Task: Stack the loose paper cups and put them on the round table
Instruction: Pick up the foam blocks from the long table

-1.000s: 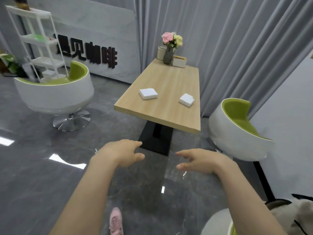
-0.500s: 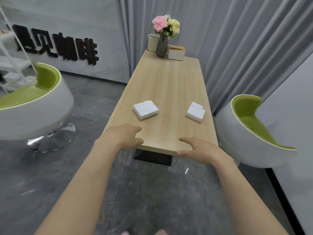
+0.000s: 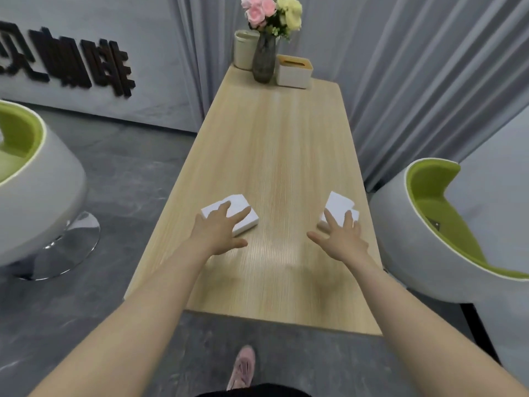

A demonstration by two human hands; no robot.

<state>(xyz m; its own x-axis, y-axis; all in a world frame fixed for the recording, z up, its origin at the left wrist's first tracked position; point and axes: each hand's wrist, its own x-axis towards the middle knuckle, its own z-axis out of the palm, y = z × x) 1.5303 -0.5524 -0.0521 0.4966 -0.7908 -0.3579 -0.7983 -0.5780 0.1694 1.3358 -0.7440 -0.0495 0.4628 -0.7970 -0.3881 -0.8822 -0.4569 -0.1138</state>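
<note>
No paper cups and no round table show in the head view. Both my arms reach out over a long rectangular wooden table (image 3: 274, 138). My left hand (image 3: 220, 232) has its fingers spread, and they lie over a flat white square stack (image 3: 243, 203) on the left of the table. My right hand (image 3: 342, 239) is spread the same way, its fingertips over a second white stack (image 3: 339, 202) on the right. Neither hand grips anything. I cannot tell whether the fingers touch the stacks.
At the table's far end stand a grey vase of flowers (image 3: 264, 61), a cream cylinder container (image 3: 243, 50) and a white tissue box (image 3: 293, 71). White-and-green tub chairs flank the table, one left (image 3: 43, 196) and one right (image 3: 415, 253). Grey curtains hang behind. My pink shoe (image 3: 243, 368) is on the grey floor.
I have walked up to the table's near end. Both hands went from hanging in front of the table edge to reaching forward over the two white stacks, fingers spread.
</note>
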